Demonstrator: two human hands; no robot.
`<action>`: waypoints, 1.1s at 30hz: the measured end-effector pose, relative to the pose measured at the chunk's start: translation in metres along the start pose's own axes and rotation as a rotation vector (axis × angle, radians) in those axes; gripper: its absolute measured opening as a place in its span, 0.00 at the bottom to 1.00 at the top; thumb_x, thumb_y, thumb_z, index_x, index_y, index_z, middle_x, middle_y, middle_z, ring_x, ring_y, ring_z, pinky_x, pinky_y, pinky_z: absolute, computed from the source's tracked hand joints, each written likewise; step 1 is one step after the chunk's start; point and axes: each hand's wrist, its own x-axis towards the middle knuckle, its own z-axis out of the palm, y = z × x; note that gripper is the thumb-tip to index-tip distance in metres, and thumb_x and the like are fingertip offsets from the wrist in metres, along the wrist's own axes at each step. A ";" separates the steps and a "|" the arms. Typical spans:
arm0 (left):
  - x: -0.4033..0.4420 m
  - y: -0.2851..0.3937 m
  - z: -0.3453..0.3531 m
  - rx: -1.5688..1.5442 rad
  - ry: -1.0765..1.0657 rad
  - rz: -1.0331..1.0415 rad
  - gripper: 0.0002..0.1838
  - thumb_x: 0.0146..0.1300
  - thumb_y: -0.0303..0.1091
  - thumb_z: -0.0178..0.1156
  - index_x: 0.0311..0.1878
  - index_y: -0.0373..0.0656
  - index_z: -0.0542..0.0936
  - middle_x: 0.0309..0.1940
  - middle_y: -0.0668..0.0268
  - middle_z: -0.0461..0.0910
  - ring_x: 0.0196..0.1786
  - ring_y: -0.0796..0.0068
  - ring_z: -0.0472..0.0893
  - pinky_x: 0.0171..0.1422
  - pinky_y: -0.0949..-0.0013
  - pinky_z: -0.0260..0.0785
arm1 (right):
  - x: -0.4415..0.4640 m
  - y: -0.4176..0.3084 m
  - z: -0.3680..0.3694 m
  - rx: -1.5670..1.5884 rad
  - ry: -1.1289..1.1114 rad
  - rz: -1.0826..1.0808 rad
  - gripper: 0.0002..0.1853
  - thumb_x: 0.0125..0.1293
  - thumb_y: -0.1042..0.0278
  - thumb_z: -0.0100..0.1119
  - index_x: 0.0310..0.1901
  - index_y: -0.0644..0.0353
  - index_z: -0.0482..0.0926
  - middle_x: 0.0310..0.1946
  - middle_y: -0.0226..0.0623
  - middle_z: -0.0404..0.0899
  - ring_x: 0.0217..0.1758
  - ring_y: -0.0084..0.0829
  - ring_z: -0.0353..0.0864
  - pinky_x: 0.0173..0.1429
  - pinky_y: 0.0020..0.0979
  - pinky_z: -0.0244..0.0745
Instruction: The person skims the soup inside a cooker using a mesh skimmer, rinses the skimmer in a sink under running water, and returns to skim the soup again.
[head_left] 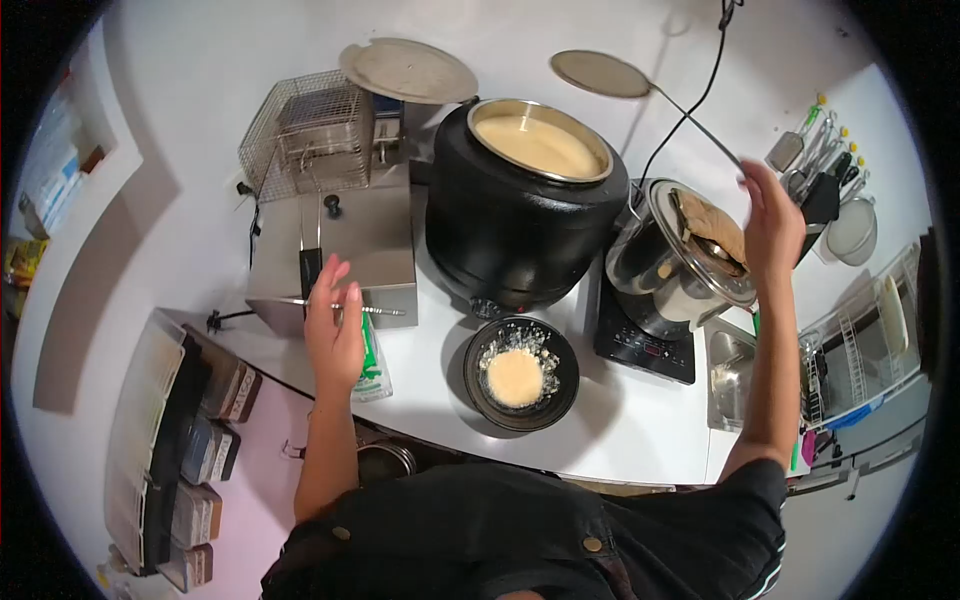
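Observation:
My right hand (772, 225) is closed on the thin handle of a long skimmer (600, 74), whose flat round head is raised behind and above the black soup warmer (520, 215). Pale, creamy liquid (540, 145) fills the warmer's pot nearly to the rim. My left hand (335, 335), fingers stretched out, is over the front of the steel fryer (365, 235). Beside its fingers runs a thin metal rod (382, 311); I cannot tell whether they touch it. A black bowl (475, 385) with pale batter-like liquid (515, 378) and white crumbs round it stands before the warmer.
A lidded steel pot (640, 270) with a brown cloth on top sits on an induction cooker (650, 350) at right. A wire fryer basket (320, 130) and round lid (410, 70) are at back left. Utensils (820, 165) hang above a sink (730, 375). A green packet (370, 365) lies near my left hand.

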 end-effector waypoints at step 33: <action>-0.009 0.005 -0.007 -0.088 -0.005 -0.064 0.23 0.60 0.25 0.50 0.60 0.35 0.63 0.53 0.53 0.68 0.51 0.69 0.71 0.57 0.68 0.61 | 0.132 -0.058 0.223 0.592 -0.656 -0.344 0.07 0.54 0.67 0.59 0.29 0.62 0.76 0.25 0.39 0.78 0.29 0.32 0.76 0.35 0.32 0.70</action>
